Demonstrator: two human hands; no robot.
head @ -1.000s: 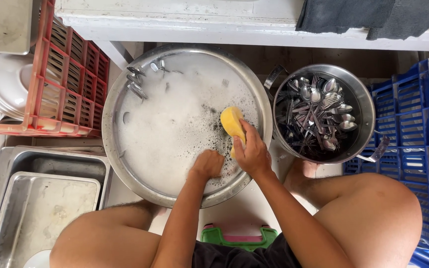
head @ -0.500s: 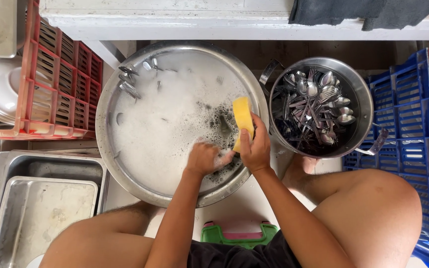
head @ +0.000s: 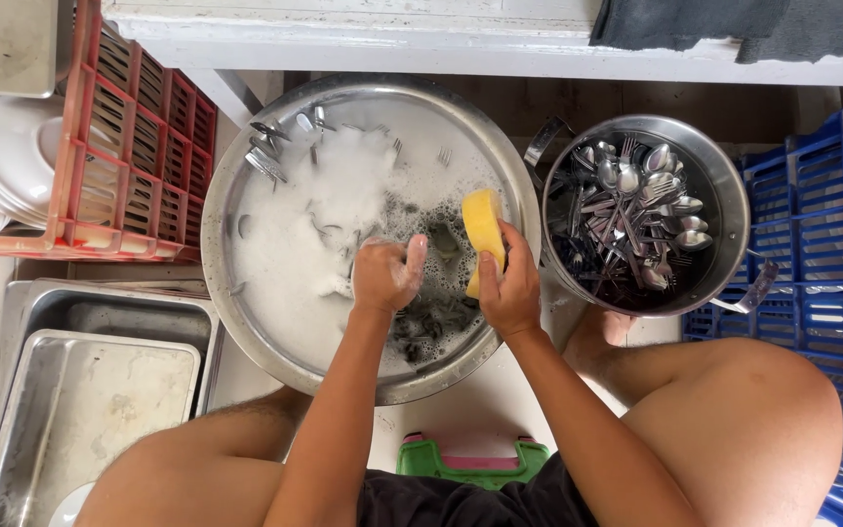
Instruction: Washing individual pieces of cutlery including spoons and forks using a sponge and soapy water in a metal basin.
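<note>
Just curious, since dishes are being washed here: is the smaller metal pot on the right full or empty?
Partly full. The pot holds a loose heap of spoons and forks, with no suds visible.

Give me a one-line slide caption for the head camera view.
Right hand holds a yellow sponge beside the left hand over a sudsy metal basin.

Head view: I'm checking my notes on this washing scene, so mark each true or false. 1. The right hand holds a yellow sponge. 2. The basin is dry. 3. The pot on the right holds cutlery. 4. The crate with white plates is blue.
1. True: the right hand grips the yellow sponge.
2. False: the basin holds foamy water.
3. True: the pot holds spoons and forks.
4. False: the crate holding the white plates is red.
</note>
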